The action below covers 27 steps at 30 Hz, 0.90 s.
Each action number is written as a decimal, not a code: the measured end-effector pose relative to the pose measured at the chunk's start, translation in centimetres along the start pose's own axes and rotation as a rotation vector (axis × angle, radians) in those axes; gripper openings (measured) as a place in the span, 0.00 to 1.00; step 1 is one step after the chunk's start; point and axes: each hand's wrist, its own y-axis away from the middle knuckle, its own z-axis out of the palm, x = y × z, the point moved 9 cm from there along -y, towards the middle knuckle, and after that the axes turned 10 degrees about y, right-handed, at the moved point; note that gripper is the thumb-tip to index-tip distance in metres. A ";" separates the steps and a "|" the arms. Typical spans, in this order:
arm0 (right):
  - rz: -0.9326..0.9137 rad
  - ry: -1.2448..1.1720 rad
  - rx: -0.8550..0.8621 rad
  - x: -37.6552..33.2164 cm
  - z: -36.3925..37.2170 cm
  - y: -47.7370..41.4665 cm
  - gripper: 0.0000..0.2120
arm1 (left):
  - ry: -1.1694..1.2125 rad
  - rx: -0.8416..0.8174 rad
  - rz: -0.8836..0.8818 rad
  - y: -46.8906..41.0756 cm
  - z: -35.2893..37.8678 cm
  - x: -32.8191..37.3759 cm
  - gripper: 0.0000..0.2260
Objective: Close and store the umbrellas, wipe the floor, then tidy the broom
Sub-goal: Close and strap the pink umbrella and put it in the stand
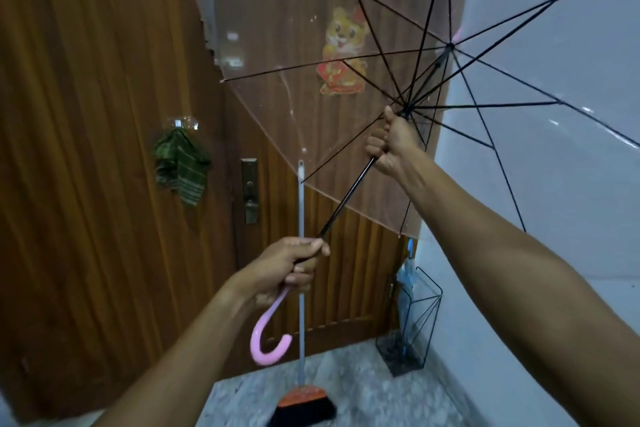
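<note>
Step in hand: closing the open umbrella, judging by the spread canopy and a hand up at the runner.
Umbrella: the clear, pink-tinted plastic umbrella with black ribs and a pink hooked handle point(294, 121) is held up, tilted to the right, with its canopy fully spread in front of the brown wooden door point(86, 149) and the white wall point(460, 322).
Left hand: the left hand point(294, 265) has its fingers point(304, 269) curled tight round the black shaft just above the hook.
Right hand: the right hand point(389, 146) has its fingers point(375, 144) wrapped round the shaft just below the runner, thumb pointing up at it.
Store: a black wire stand point(420, 319) sits on the floor in the corner and holds a folded pale blue umbrella point(405, 274).
Broom: a broom with a light blue stick and an orange and black head point(300, 204) leans upright against the door, just behind the left hand.
Cloth: a green striped cloth point(180, 170) hangs from a hook on the door.
Risk, pinching: the thumb lies close to where the struts meet, so it could get caught as they fold.
Risk, broom: the lower ribs reach close to the stick, and a swing while they collapse could knock the broom over.
Risk, wet: droplets seem to cling to the plastic and could fall on the grey speckled floor point(363, 392).
</note>
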 end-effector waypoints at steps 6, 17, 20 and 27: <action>-0.051 0.033 0.027 1.0 0.6 0.7 0.21 | 0.011 0.054 0.010 -0.4 -0.7 1.0 0.12; 0.394 0.201 -0.317 11.2 4.5 5.4 0.37 | 0.179 0.246 0.020 -4.1 2.2 3.3 0.15; 0.396 0.193 -0.297 11.4 4.3 5.5 0.37 | 0.180 0.261 0.019 -4.5 2.2 3.2 0.14; 0.256 0.063 -0.199 8.7 3.1 3.9 0.36 | 0.219 0.137 0.008 -1.9 1.7 1.0 0.13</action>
